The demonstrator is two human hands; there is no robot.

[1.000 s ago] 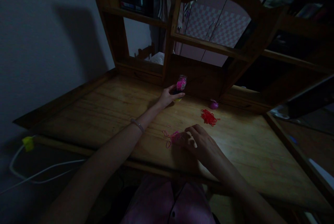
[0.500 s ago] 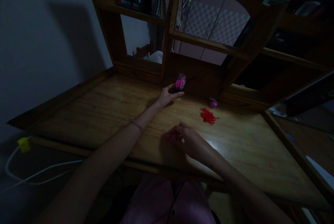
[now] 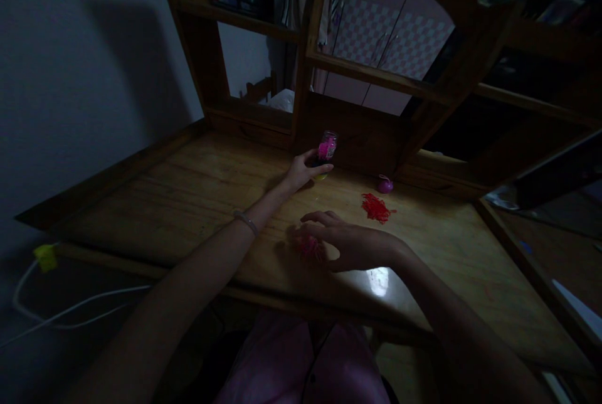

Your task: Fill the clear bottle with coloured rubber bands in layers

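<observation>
Left hand: Left hand (image 3: 301, 173) at 12 o'clock from the pink pile, thumb and fingers wrapped round a clear jar with pink contents and a yellow base (image 3: 328, 147).
Right hand: Right hand (image 3: 345, 242), fingers spread and curved, thumb apart, above a small pile of thin pink loops (image 3: 310, 247); contact unclear.
Pink pile: on the pale brown wooden desk (image 3: 188, 200), partly covered by the right fingers.
Around it: tangled heap of thin red strands (image 3: 377, 208) at 2 o'clock; round purple object with a looped string (image 3: 385, 186) just beyond.
In the way: dark wooden shelf unit (image 3: 352, 125) close behind the jar, 12 o'clock.
Writing: pale marking on jar, illegible.
</observation>
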